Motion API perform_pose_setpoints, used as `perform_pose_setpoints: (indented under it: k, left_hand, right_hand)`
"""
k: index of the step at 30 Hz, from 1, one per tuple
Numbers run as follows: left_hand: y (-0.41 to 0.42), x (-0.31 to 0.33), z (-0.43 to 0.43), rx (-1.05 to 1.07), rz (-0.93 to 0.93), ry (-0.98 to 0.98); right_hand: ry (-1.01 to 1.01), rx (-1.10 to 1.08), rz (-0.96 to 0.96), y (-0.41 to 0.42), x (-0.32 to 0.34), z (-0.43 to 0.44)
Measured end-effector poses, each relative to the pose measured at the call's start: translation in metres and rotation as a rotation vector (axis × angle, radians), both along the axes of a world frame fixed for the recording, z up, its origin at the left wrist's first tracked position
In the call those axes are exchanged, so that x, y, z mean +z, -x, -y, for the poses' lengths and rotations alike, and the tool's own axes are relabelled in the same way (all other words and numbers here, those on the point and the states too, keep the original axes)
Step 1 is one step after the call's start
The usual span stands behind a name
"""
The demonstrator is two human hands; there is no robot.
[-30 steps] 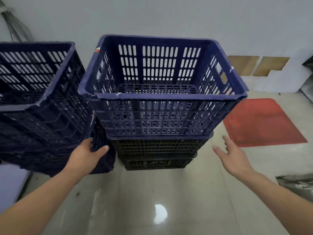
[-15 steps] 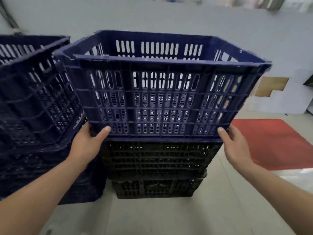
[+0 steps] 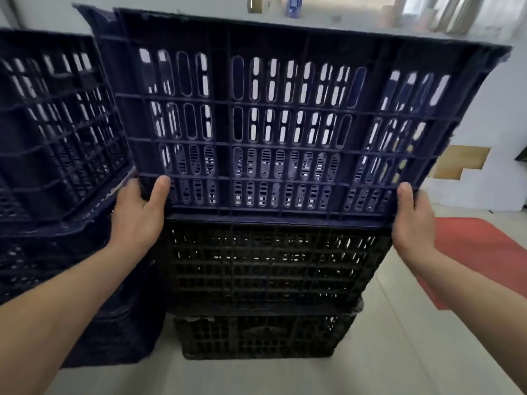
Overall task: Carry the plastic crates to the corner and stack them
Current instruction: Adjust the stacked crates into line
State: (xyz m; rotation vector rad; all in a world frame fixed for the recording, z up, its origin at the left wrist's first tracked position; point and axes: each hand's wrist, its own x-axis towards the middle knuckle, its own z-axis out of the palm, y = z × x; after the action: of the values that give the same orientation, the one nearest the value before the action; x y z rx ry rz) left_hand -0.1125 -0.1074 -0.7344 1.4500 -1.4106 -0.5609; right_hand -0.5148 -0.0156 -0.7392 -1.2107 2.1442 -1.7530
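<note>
**Blue crate on top of the pile, both hands on it**

The blue crate (image 3: 285, 124) sits at the top of a stack, its base meeting the rim of the upper black crate (image 3: 271, 266), which rests on a lower black crate (image 3: 256, 337) on the floor (image 3: 385, 366). I can't tell whether its weight is fully down. My left hand (image 3: 137, 220) grips its lower left corner, thumb on the front wall and fingers wrapped round out of sight. My right hand (image 3: 413, 223) clasps the lower right corner the same way.

I judge the stacking well along – three crates high here, with a neighbouring blue stack (image 3: 57, 124) touching on the left. What's left seems to be seating this one squarely.

The crate is dark blue slotted plastic – ribbed, empty and scuffed along the rim.
</note>
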Motion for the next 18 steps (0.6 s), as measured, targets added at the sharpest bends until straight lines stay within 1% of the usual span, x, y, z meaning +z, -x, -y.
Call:
perform_pose_setpoints:
  k: [3,5,8,14,16,18]
  left_hand:
    - [0.004,-0.006,0.007,0.046,0.029,0.033]
    - [0.003,-0.014,0.013,0.065,0.052,0.098]
    - [0.001,-0.023,0.020,0.082,0.023,0.202]
    - [0.004,-0.025,0.024,0.129,0.081,0.188]
    - [0.001,-0.031,0.021,0.118,0.028,0.190]
    - [-0.004,-0.050,0.015,0.111,-0.123,0.135]
  right_hand:
    - [0.102,0.004,0.035,-0.005,-0.006,0.007]
    - [0.135,-0.009,0.059,-0.003,-0.010,0.012]
    - [0.163,-0.034,0.056,0.000,-0.013,0.016]
    - [0.214,0.007,0.102,0.002,-0.019,0.018]
    - [0.233,0.044,0.170,0.003,-0.033,0.014]
    - [0.249,0.089,0.278,0.005,-0.062,0.007]
